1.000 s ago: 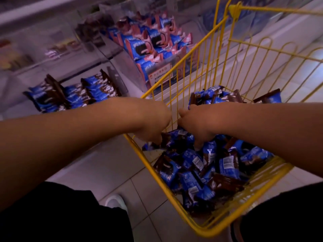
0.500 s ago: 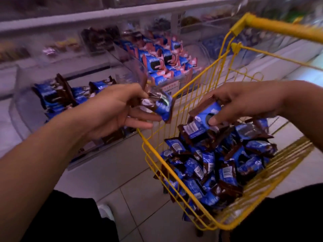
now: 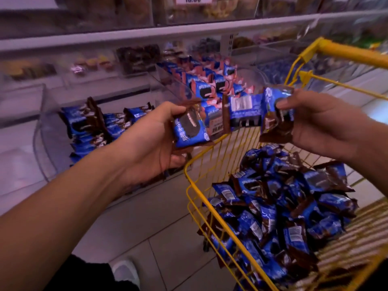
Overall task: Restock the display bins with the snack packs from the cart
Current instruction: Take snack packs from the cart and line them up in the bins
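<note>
Head view: both hands, left hand (image 3: 151, 141) and right hand (image 3: 321, 122), are gripping blue-and-brown foil snack packs (image 3: 190, 128); the yellow wire cart (image 3: 212, 208) is sitting heaped, and the clear plastic bin (image 3: 52, 131) at far left is seemingly part-filled.

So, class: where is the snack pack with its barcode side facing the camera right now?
In the head view, the barcode pack is at centre, in the air between the left hand and the right hand, above the yellow cart rim.

The cart (image 3: 210, 208) full of snack packs (image 3: 279, 211) stands right of the display bins (image 3: 50, 143), the shelf (image 3: 147, 32) above them.
</note>
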Demonstrator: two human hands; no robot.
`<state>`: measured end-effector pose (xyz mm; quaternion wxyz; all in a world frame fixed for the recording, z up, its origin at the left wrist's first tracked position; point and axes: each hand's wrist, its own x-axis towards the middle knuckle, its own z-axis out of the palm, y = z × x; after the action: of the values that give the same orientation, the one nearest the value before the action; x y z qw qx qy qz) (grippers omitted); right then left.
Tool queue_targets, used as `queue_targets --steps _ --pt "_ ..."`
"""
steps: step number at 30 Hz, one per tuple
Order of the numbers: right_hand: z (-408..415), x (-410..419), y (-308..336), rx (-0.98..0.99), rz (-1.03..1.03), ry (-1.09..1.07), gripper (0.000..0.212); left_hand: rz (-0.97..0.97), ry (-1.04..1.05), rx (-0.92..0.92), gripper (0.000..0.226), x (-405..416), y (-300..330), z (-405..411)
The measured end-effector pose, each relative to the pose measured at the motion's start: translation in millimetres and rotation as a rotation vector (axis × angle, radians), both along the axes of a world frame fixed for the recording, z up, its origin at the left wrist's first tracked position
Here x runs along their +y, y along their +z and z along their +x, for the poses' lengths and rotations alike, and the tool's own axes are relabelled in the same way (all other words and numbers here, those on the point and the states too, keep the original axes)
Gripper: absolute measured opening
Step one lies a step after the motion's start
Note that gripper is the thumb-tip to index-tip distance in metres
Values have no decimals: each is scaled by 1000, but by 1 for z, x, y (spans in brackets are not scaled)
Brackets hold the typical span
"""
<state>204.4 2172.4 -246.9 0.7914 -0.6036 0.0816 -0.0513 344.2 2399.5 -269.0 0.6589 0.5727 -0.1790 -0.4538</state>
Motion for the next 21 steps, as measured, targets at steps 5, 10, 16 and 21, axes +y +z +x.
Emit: queue_targets --steps 5,10,16,21 --pt "5 19 -5 -353 -439 -195 41 -33 -26 81 42 -4 -3 -3" --pt "-1 41 -8 -692 -1379 61 35 -13 -138 100 68 3 -3 9" --pt "-5 53 -13 -837 -1607 267 34 86 -171 -98 40 15 -2 12" --pt "-2 57 -14 -749 -1437 145 22 -21 -191 9 33 20 2 12"
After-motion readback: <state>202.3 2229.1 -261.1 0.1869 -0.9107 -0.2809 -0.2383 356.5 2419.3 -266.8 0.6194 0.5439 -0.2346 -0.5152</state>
